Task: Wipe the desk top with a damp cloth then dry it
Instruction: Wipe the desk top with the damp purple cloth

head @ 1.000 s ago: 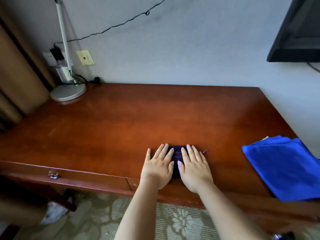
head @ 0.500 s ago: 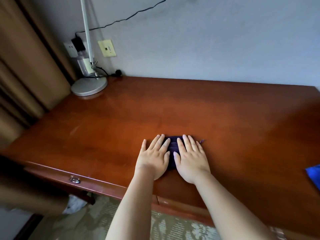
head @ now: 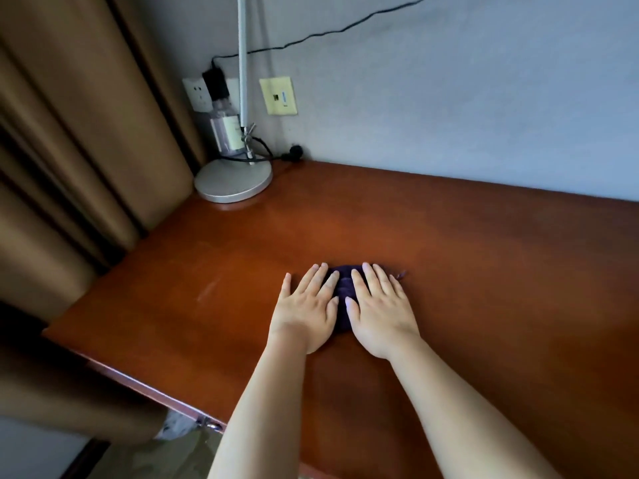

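A small dark purple cloth (head: 342,292) lies on the reddish-brown wooden desk top (head: 484,271), mostly covered by my hands. My left hand (head: 306,309) presses flat on its left part with fingers straight and spread. My right hand (head: 378,312) presses flat on its right part, fingers straight too. The two hands lie side by side, thumbs nearly touching. Only a strip of cloth shows between and beyond the fingers.
A desk lamp with a round silver base (head: 233,179) stands at the desk's far left corner, a clear bottle (head: 224,127) behind it. Wall sockets and a black cable (head: 311,38) run along the wall. Brown curtains (head: 69,150) hang at the left. A drawer handle (head: 209,424) shows below the front edge.
Both hands have slid the cloth leftward and slightly away across the desk. My view has swung left, so the blue cloth at the right has left the frame.
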`<state>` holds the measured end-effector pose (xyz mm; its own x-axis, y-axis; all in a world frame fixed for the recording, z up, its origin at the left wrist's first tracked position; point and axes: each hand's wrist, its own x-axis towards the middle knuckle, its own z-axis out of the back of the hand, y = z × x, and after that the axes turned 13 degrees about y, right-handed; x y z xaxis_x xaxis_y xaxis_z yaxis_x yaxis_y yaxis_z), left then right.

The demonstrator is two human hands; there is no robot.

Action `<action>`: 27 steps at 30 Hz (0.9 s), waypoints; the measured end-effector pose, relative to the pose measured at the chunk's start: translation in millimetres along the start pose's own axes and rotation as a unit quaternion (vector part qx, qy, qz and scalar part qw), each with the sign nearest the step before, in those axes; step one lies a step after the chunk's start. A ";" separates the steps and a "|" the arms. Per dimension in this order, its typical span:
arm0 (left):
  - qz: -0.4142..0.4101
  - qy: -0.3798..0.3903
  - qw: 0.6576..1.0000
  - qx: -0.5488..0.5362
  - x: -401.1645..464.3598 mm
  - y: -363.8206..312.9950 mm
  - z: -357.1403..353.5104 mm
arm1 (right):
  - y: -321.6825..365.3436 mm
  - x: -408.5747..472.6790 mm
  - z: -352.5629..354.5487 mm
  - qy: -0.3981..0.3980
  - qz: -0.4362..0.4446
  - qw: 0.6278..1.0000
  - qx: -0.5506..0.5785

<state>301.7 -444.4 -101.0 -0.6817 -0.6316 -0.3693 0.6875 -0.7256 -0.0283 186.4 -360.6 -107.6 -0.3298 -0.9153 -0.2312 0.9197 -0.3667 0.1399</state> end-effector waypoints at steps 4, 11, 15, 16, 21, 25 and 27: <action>0.015 0.004 1.000 -0.009 12.0 45.7 8.3 | 35.2 36.9 6.6 0.010 0.019 1.000 -0.003; 0.052 -0.005 0.998 -0.025 28.4 122.3 18.1 | 96.2 96.8 12.4 0.014 0.051 0.998 -0.016; 0.081 -0.005 0.996 -0.035 33.8 165.4 20.2 | 132.9 127.6 16.3 0.017 0.074 0.997 -0.016; 0.087 -0.005 0.995 -0.039 34.5 176.5 20.5 | 142.2 135.1 17.2 0.021 0.079 0.997 -0.018; 0.119 -0.012 0.991 -0.055 31.3 230.0 19.0 | 189.4 165.5 18.2 0.034 0.114 0.992 -0.035; 0.147 -0.018 0.986 -0.071 18.0 263.1 14.4 | 225.8 179.6 16.7 0.033 0.140 0.988 -0.050; 0.158 -0.023 0.984 -0.084 9.2 273.0 11.5 | 239.7 180.2 15.3 0.036 0.149 0.987 -0.053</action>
<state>480.2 -651.5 -101.4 -0.4352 -0.8325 -0.3428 0.8959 -0.4382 -0.0731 344.2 -616.0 -101.0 -0.0283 -0.9643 -0.2633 0.9920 -0.0595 0.1112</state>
